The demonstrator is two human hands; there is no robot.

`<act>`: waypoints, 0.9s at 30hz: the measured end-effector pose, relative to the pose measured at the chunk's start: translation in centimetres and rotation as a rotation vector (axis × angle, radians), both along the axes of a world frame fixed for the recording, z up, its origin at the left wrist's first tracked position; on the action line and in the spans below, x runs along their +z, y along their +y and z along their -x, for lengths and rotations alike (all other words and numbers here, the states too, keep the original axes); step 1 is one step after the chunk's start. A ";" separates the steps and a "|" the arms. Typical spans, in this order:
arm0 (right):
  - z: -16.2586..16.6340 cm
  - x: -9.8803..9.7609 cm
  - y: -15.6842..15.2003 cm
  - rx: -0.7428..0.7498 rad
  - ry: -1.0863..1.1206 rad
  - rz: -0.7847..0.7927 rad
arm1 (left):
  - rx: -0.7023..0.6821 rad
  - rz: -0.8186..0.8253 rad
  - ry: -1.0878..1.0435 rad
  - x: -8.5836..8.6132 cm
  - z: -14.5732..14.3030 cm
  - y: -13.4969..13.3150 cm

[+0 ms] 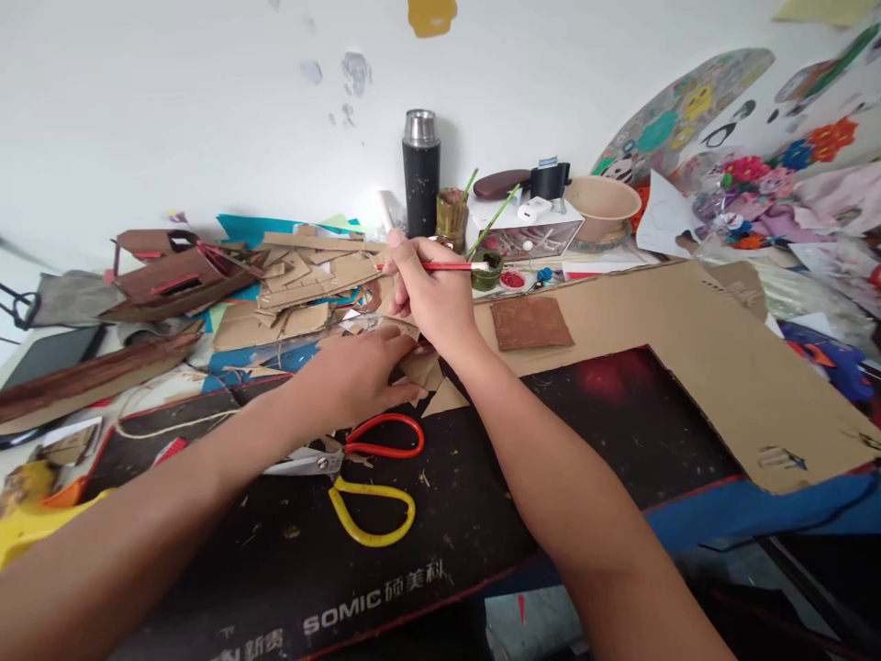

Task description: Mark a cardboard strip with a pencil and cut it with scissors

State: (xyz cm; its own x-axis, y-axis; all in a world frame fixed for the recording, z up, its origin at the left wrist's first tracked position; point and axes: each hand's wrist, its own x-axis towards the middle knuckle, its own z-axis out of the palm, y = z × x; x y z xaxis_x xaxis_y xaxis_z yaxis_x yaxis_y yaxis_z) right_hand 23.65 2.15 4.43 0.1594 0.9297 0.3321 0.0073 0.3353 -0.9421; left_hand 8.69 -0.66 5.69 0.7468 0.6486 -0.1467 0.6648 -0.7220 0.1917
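Note:
My right hand (435, 289) is closed around a thin red paintbrush (447, 266), held level, its pale end over a small green pot (487, 272). Lower and to the left, my left hand (354, 375) reaches over cardboard scraps (446, 397), thumb and fingers apart; whether it touches a piece I cannot tell. Scissors (337, 459) with one red and one yellow handle lie just below it on the black mat (468, 496). A brown-painted cardboard square (531, 323) rests on a large cut cardboard sheet (722, 340), right of my right hand.
Behind stand a black thermos (421, 174), a small white drawer box (561, 229) and a beige bowl (602, 202). Cardboard strips (309, 275) and a brown cardboard model (169, 275) lie at the left. A yellow tool (41, 519) sits near the left edge.

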 end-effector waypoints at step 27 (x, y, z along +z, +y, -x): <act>0.4 0.1 -1.1 0.041 -0.130 -0.011 | -0.054 0.116 -0.166 -1.1 -4.4 -2.9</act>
State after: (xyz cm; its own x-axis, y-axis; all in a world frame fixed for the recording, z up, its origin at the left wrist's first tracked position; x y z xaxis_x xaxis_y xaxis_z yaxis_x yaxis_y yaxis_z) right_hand 23.29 1.01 4.49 0.0763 0.9307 0.3577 0.1153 0.3481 -0.9303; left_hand 13.04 -3.58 4.60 0.8000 0.5931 -0.0906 0.5783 -0.7222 0.3794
